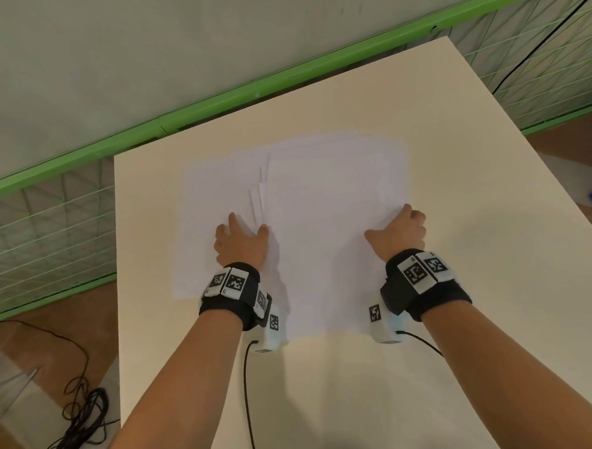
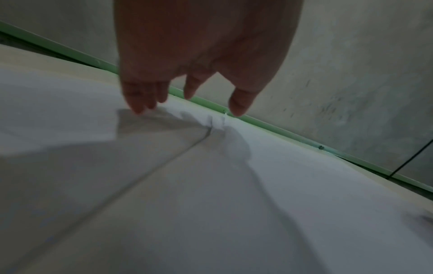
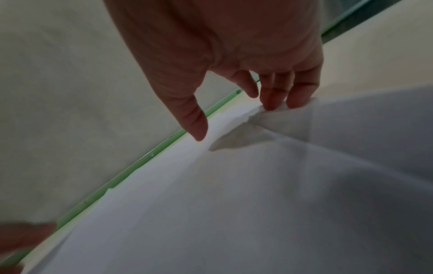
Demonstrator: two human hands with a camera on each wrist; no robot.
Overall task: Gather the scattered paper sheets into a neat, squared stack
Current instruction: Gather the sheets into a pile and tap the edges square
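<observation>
White paper sheets (image 1: 322, 223) lie fanned mid-table (image 1: 432, 371), gathering seemingly just begun. Left hand (image 1: 240, 242), at 9 o'clock of the pile, presses with relaxed fingers; right hand (image 1: 398, 232), at 3 o'clock, touches the edge, grasping nothing. Next: sweep both edges inward (evenly, or sheets buckle). Overexposure hides sheet borders; their number is unclear.

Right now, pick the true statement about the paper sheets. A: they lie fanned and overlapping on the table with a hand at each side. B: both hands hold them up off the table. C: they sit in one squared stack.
A: the paper sheets spread unevenly across the table, left hand and right hand touching their outer parts.
</observation>
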